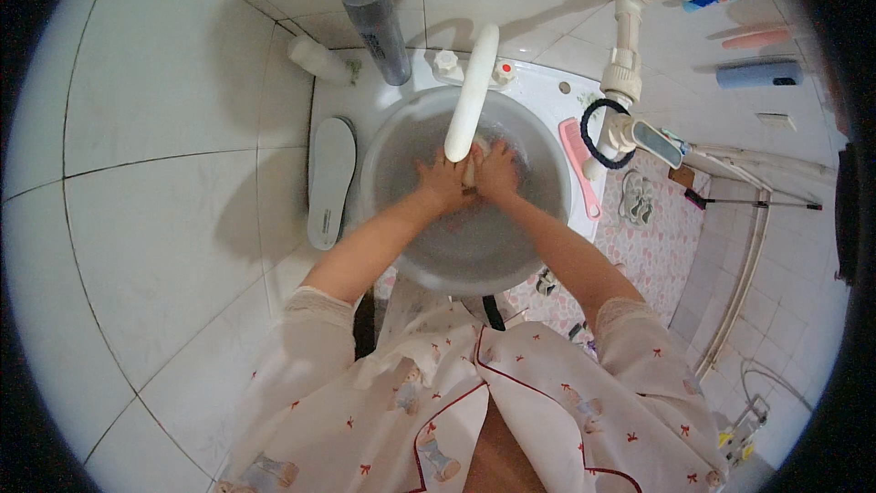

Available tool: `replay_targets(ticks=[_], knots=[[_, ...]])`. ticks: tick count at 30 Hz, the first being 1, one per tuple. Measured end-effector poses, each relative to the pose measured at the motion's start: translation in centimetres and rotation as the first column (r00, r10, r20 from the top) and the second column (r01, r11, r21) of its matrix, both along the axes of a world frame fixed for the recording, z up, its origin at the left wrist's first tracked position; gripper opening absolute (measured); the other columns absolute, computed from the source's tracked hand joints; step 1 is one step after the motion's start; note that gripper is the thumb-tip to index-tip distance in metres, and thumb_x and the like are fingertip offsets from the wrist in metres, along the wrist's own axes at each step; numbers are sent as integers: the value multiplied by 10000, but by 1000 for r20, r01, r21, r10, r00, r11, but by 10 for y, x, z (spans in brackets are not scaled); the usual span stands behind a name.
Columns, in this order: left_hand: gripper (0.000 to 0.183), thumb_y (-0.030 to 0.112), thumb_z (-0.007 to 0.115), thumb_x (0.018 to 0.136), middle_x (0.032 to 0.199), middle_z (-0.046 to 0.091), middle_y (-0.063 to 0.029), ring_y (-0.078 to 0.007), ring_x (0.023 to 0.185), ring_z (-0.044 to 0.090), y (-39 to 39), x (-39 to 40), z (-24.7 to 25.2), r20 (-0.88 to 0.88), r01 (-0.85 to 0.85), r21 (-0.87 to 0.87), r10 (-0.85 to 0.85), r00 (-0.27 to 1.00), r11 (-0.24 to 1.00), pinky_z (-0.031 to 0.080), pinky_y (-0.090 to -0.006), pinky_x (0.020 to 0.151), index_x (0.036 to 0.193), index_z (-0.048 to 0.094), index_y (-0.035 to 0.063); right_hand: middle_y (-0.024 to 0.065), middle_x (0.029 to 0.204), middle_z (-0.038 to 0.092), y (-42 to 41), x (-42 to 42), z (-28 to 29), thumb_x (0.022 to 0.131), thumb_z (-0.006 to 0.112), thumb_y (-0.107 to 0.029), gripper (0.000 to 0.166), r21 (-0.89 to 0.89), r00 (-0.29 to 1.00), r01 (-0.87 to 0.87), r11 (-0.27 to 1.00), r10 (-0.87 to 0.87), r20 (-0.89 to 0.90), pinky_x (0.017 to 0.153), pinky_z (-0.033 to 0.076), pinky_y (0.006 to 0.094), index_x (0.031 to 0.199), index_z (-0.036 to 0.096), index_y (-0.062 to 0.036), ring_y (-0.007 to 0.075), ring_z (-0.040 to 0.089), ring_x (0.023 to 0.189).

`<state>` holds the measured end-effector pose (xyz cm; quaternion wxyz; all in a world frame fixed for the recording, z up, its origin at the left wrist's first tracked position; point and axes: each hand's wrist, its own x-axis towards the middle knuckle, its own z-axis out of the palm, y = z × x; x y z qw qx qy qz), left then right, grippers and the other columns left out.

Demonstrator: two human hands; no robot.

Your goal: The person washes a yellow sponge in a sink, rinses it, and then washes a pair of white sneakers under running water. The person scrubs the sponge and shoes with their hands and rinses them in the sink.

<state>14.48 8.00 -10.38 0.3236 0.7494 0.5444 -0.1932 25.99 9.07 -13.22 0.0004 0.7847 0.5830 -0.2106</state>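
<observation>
A round grey basin (472, 253) sits on a white washbasin, beneath a white tap spout (473, 92). Both my hands are inside the basin, close together in cloudy water. My left hand (443, 181) and my right hand (497, 171) press from either side on a pale object (475, 163) that lies between them. What that object is cannot be told, since the fingers and the spout partly cover it. The fingers of both hands look bent around its sides, somewhat blurred.
A shoe insole (331, 185) lies left of the basin, a pink comb (580, 168) right of it. Behind stand a dark grey bottle (380, 31) and a white container (318, 60). White pipes (623, 68) rise at right. Shoes (638, 198) rest on the tiled floor.
</observation>
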Motion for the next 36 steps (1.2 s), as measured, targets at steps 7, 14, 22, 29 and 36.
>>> replay_targets(ticks=[7,14,22,29,36], knots=[[815,549,554,705,1361,279,-140,-336,1253,264,-18,7,-105,175,-205,249,165,971,947,269,-543,966,1338,241,143,219,1021,535,0,10,-40,857,424,-397,458,-61,969,-235,970,239,56,627,503,437,1118,447,-22,335,604,805],[810,386,746,506,1146,507,-167,-321,1078,487,2,-8,-20,286,-444,-134,463,839,886,421,-389,875,1167,438,31,183,1043,559,25,64,-38,856,386,-513,562,-417,752,-27,909,-257,-607,626,509,390,1105,520,-27,292,590,851],[522,292,721,535,992,594,-128,-269,934,578,-13,-31,77,-35,-156,172,164,986,973,468,-368,781,960,561,34,100,1014,564,22,89,54,807,503,-315,460,-425,631,18,905,-339,-697,809,438,328,1184,469,-53,212,548,927],[600,309,704,507,977,583,-145,-285,913,570,-8,-47,114,62,-160,51,156,986,986,466,-368,750,1009,542,24,203,1187,419,-26,46,124,573,770,-349,870,144,681,-714,685,728,-79,956,314,384,1250,346,-2,323,402,1133],[507,277,638,606,894,575,-96,-192,819,572,-3,-84,122,302,-371,-657,680,668,656,478,-335,670,1016,511,8,180,1245,361,-14,66,111,518,815,-308,918,357,839,-163,920,320,-440,962,308,416,1230,329,9,319,346,1174]])
